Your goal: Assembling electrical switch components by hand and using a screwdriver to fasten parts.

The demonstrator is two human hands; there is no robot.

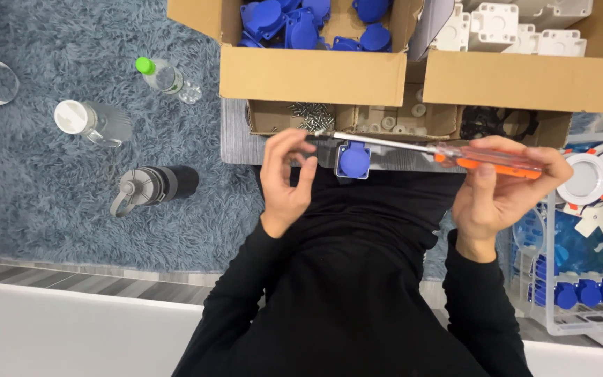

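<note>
2 hands are at work over the lap. The right hand (500,185) is closed around the orange handle of a long screwdriver (448,150), whose shaft runs leftward to a tip near the fingers of the left hand (286,174). The left hand's fingertips are pinched together at that tip, likely on a small screw, though it is too small to make out. A grey socket with a blue cap (352,159) sits just beside the left hand, under the shaft. As a judgement, this piece is mid-assembly: its cap is on, and fastening looks not yet done.

1 cardboard box (315,73) holds many loose blue caps (294,21); a second box (525,87) holds white housings (497,24). A low tray (301,117) below them carries a heap of small screws (312,113). A clear crate (574,307) at right holds more blue parts. 3 bottles (151,185) lie on the grey rug (57,209).
</note>
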